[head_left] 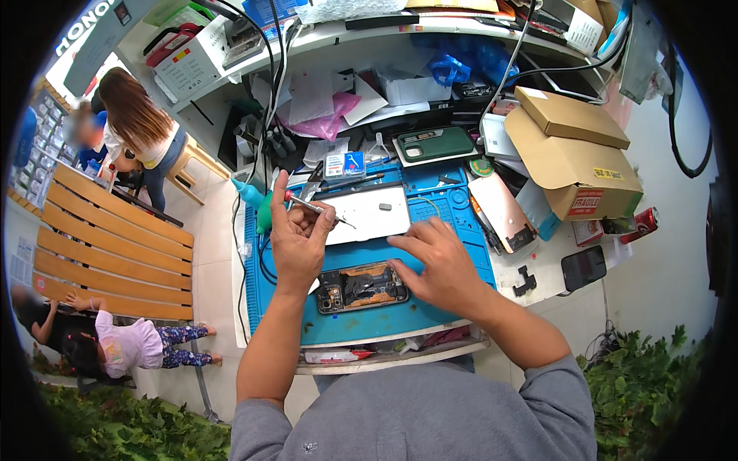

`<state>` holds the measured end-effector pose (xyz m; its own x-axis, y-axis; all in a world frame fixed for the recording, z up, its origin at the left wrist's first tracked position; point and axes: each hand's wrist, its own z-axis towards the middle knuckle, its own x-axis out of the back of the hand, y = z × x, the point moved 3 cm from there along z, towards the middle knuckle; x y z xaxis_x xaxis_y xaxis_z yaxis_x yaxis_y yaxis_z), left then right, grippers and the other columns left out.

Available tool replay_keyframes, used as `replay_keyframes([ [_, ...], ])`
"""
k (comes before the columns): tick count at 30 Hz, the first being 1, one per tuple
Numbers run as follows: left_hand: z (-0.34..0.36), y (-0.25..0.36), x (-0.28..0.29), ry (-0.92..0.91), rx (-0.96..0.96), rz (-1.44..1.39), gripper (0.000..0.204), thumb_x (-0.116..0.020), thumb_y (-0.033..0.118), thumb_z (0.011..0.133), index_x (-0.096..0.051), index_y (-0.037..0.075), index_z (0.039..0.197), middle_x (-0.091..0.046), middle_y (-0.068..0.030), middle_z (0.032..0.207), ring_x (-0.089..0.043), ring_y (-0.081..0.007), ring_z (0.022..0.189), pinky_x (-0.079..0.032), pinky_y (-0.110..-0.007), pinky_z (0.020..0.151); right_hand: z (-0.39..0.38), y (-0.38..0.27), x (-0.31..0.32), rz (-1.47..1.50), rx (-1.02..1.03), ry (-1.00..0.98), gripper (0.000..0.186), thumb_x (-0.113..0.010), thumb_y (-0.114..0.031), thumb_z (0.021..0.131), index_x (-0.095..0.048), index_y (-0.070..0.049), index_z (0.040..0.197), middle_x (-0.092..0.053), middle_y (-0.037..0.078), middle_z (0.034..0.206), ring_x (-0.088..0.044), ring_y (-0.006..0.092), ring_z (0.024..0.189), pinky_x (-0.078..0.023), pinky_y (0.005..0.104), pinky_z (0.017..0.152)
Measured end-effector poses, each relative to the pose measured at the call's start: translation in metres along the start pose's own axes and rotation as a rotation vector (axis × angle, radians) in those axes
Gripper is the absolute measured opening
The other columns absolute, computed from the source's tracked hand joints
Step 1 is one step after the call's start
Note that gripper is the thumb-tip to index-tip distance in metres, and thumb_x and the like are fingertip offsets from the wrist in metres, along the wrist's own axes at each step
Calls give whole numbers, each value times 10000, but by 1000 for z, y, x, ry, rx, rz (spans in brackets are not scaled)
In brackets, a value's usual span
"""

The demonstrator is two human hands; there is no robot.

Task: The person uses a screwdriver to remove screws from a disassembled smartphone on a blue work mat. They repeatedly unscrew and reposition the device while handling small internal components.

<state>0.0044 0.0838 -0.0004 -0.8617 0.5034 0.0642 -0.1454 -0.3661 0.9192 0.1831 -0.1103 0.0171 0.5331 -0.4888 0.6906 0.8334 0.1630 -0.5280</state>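
Observation:
My left hand (298, 250) is closed around a slim precision screwdriver (304, 202) with a red end, its thin tip pointing right over a white rectangular plate (367, 219). Below it, an opened smartphone (361, 287) lies flat on the blue repair mat (369, 326), its internals and camera lenses exposed. My right hand (444, 261) is open beside the phone's right end, thumb at or just above its edge and index finger over the mat. A small grey piece (385, 206) rests on the white plate.
Behind the mat are a green phone case (435, 144) and a small blue-white box (344, 165). On the right lie a pinkish phone back (501, 213), cardboard boxes (573, 154), a black phone (583, 268) and a red can (641, 224). A green squeeze bottle (264, 213) stands left.

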Motion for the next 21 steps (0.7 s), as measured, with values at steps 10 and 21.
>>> replay_keyframes([
  [10,1,-6,-3,19,15,-45,950,-794,23,1085,-193,79,1819,-806,-104,1057,-768,-126,901,-639,-273,839,59,37,-56,99,-1,-16,271,-994,-241,849,-880,-80,1036,-724,49,948,-637,275,978,-540,438,901],
  [21,1,-11,-3,4,3,-28,946,-789,20,1087,-191,76,1819,-805,-103,1057,-757,-117,906,-625,-266,837,60,38,-66,184,-27,6,114,-950,-172,865,-862,-108,900,-723,22,883,-639,273,937,-497,455,936],
])
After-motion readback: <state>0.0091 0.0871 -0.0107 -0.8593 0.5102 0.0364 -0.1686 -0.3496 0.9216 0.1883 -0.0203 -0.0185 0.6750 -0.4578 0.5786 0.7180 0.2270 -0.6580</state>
